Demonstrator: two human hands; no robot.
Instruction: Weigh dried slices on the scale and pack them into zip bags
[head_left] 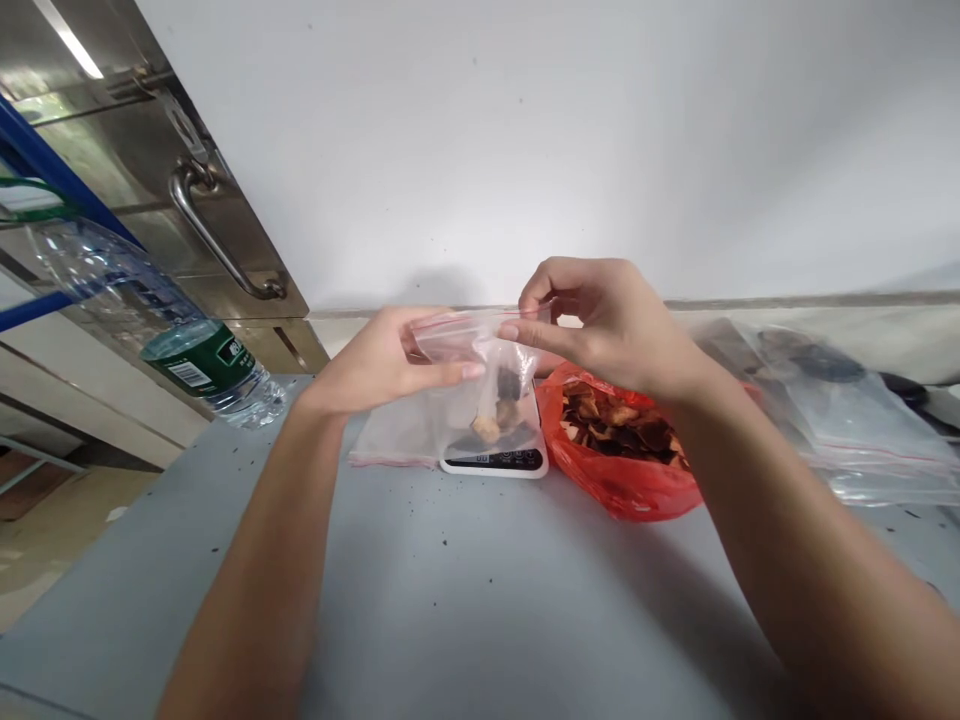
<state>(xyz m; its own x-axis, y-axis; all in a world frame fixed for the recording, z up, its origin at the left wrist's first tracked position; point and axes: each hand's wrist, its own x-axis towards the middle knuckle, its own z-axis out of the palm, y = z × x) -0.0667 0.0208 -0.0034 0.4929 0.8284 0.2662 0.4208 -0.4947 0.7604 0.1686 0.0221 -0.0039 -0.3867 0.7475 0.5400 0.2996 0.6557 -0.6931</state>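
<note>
Bag [517, 360] over scale [469, 463] (contact unclear), pieces [486, 428] inside | my left hand [405, 360]: gripping its left side | my right hand [596, 325]: pinching zip [461, 319] near right end | step, I judge: working the mouth | next likely calls for: steady, even pressing along zip

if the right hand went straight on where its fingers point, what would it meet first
The clear zip bag, which the right hand is touching at its top edge; past that, probably the left hand, though depth is hard to judge.
</note>
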